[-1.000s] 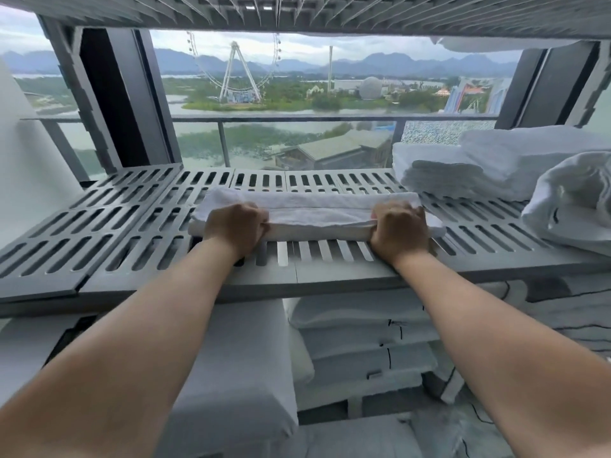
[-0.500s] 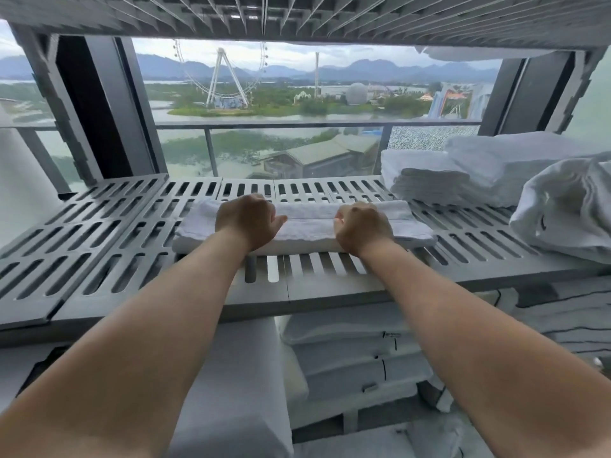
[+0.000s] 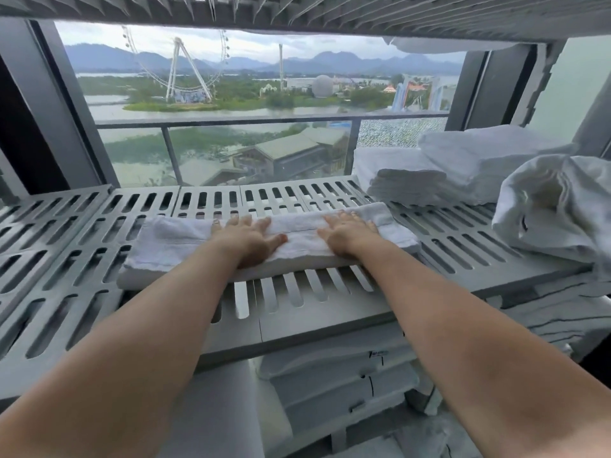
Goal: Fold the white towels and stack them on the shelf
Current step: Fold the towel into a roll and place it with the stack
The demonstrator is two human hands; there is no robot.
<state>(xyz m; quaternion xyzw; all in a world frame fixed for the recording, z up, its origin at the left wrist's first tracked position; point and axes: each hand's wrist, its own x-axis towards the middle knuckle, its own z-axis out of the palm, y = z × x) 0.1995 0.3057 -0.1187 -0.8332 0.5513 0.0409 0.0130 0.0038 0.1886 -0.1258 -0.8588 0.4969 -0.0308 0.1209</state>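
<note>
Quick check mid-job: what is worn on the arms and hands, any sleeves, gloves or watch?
Both forearms are bare to the frame edge, no sleeves showing. The left hand and right hand wear no gloves, and no watch or bracelet shows.

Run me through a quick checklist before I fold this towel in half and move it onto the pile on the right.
1. Left hand and right hand flat on the towel: ok.
2. Towel wholly on the shelf, behind its front lip: ok.
3. Layers lined up underneath: cannot tell.
4. Folded pile at the right rear, apart from the towel: ok.
5. Crumpled bundle clear of the towel's right end: ok.
</note>
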